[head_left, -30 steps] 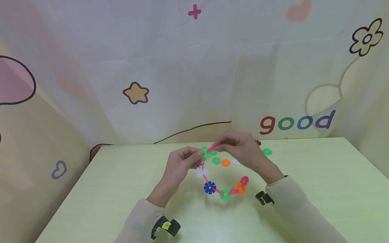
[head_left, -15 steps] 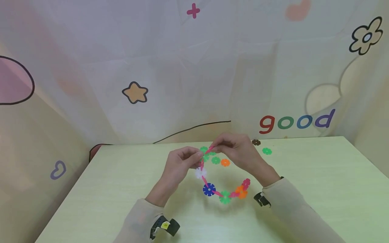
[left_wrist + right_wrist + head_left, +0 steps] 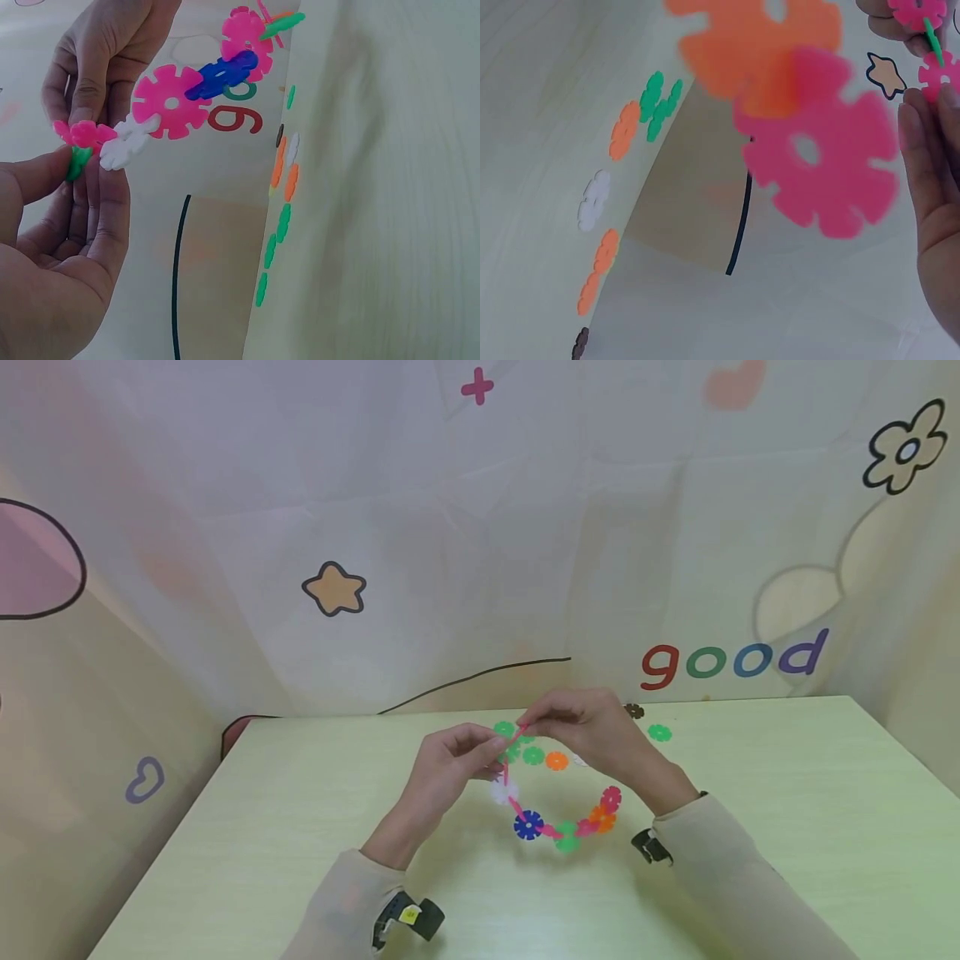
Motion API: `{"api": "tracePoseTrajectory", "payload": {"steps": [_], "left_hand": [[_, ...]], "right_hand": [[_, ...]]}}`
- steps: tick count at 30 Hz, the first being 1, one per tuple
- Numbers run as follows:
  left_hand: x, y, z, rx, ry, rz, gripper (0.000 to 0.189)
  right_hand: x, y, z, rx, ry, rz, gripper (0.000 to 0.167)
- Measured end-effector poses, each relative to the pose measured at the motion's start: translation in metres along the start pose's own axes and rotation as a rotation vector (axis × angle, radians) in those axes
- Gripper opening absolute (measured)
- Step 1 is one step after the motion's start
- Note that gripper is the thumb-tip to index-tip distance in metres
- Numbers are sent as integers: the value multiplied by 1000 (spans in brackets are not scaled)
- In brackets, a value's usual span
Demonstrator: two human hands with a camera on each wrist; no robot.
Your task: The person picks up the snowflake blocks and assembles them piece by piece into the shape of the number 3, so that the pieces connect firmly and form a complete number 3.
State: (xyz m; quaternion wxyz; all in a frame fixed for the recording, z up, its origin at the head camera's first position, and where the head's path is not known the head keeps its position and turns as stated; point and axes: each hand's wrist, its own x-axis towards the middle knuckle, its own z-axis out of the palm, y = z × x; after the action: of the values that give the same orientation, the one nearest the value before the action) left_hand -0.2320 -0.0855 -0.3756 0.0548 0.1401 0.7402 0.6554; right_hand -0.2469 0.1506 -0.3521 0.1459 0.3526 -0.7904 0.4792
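A curved chain of notched plastic snowflake discs hangs below my hands in the head view. Along it are a white disc (image 3: 504,790), a blue disc (image 3: 528,825), a green disc (image 3: 567,837) and an orange disc (image 3: 602,818), with pink ones linked between and at the loose end. My left hand (image 3: 456,764) pinches the upper end of this chain, thumb and fingers closing on a green disc (image 3: 78,162) in the left wrist view. My right hand (image 3: 588,727) pinches a pink disc (image 3: 88,135) right at that green one. Fingers partly cover the joint.
Loose discs lie along the back of the pale table (image 3: 285,827): several green ones (image 3: 533,756), an orange disc (image 3: 557,762), a white disc (image 3: 594,199), a brown disc (image 3: 634,711) and a green disc (image 3: 660,733) farther right. A printed cloth (image 3: 450,543) hangs behind.
The hanging chain has swung slightly to the right, its loose end rising a little. Both hands keep nearly the same place and grip, while the pink disc in my right hand has shifted slightly.
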Motion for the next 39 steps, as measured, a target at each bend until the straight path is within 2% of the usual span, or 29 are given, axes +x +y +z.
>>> {"api": "tracePoseTrajectory", "payload": {"steps": [7, 12, 16, 25, 32, 39], "left_hand": [[1, -2, 1, -7, -12, -13, 23], [1, -3, 1, 10, -5, -25, 23], [2, -4, 2, 22, 2, -24, 23], [2, -5, 2, 50, 25, -41, 20], [0, -4, 1, 46, 19, -26, 21], [0, -2, 0, 38, 17, -12, 21]], "right_hand": [[1, 0, -1, 30, -49, 18, 18], [1, 8, -11, -47, -65, 174, 18], [5, 24, -26, -145, -89, 310, 20], [0, 72, -44, -241, -239, 470, 19], [-5, 92, -45, -282, -351, 509, 19], [-4, 95, -43, -337, -430, 542, 28]]}}
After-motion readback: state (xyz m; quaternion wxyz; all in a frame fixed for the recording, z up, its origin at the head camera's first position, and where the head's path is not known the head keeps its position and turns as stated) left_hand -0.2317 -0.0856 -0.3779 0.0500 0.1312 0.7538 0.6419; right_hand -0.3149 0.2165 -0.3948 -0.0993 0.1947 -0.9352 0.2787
